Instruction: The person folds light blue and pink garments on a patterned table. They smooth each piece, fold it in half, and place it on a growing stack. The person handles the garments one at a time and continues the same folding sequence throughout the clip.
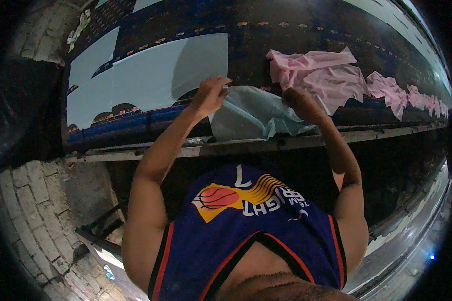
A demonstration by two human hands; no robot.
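A thin pale blue-green cloth piece (252,109) stretches between my two hands at the near edge of a long table, its front part wrinkled. My left hand (211,94) pinches its upper left corner, beside the lower right corner of a flat pale sheet (147,71). With curled fingers, my right hand (304,105) grips the cloth's right side. The fingertips of that hand are in shadow. Just beyond it lies a crumpled pink cloth (320,77), partly behind my right wrist.
Dark patterned covering (248,52) spreads over the table. More crumpled pink pieces (388,92) run along its right side. A pale rail (245,148) borders the near edge. Brick paving (34,210) and a dark metal frame (101,225) are at lower left.
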